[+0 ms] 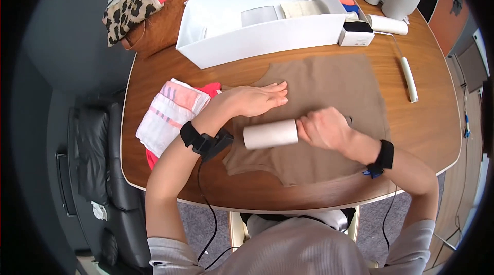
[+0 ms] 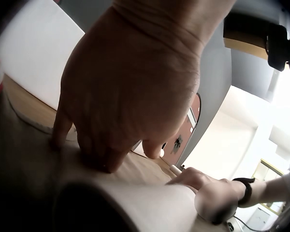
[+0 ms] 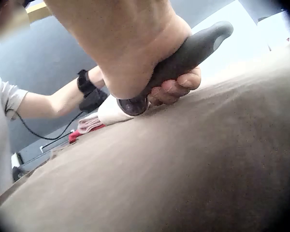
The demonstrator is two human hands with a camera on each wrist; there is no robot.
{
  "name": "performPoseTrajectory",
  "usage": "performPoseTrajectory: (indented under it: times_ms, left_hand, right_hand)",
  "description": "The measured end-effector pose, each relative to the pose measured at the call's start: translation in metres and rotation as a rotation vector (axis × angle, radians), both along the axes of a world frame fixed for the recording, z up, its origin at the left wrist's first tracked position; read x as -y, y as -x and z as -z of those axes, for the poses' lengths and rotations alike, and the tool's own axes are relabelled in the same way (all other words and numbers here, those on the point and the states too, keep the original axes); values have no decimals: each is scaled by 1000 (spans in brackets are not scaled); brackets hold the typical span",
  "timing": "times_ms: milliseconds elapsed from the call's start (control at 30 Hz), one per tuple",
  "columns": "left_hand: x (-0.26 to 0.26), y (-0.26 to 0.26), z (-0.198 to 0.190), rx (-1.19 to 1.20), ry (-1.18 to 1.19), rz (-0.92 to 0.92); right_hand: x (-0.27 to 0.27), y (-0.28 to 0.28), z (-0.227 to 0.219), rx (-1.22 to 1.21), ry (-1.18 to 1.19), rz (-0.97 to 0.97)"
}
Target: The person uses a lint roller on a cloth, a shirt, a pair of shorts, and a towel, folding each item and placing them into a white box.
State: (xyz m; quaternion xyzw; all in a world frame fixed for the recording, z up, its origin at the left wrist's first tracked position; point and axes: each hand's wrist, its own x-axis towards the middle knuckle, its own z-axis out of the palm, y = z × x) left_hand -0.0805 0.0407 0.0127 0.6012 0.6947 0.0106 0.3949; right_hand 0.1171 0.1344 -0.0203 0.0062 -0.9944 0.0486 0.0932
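Note:
A brown garment [image 1: 339,79] lies spread flat across the table, its front edge close to the table's front edge. My right hand [image 1: 327,130] grips the dark handle [image 3: 188,53] of a lint roller [image 1: 270,134], fingers wrapped around it in the right wrist view. The roller's white cylinder points left, low over the middle of the garment. Fingers extended, my left hand [image 1: 254,100] rests on the garment's left part, just beyond the cylinder. In the left wrist view its fingertips touch the cloth, and the cylinder shows close below them.
Folded white and pink cloths [image 1: 172,107] lie left of the garment. Behind it stands a long white box [image 1: 257,43], with a smaller white box [image 1: 356,38] beside it. Another white roller [image 1: 388,24] with a white handle lies at right. A brown bag [image 1: 159,28] sits back left.

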Motion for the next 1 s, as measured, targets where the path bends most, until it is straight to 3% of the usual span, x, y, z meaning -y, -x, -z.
performPoseTrajectory:
  times_ms: [200, 533, 633, 733, 800, 833, 1000]
  left_hand:
    - [9, 2, 11, -173, -148, 210]
    - [18, -6, 18, -262, -299, 215]
    - [19, -5, 18, -260, -311, 212]
    - [18, -6, 21, -250, -325, 203]
    - [16, -5, 26, -246, -356, 209]
    - [13, -6, 24, -250, -332, 208]
    - [1, -9, 22, -246, -295, 209]
  right_hand:
    - [31, -52, 0, 59, 78, -221]
    - [46, -78, -9, 154, 243, -364]
    - [31, -78, -21, 183, 233, -245]
    - [2, -72, -26, 14, 166, 85]
    - [-29, -70, -2, -166, 135, 240]
    - [-37, -61, -17, -173, 321, 294]
    - [-70, -75, -7, -24, 283, 381]
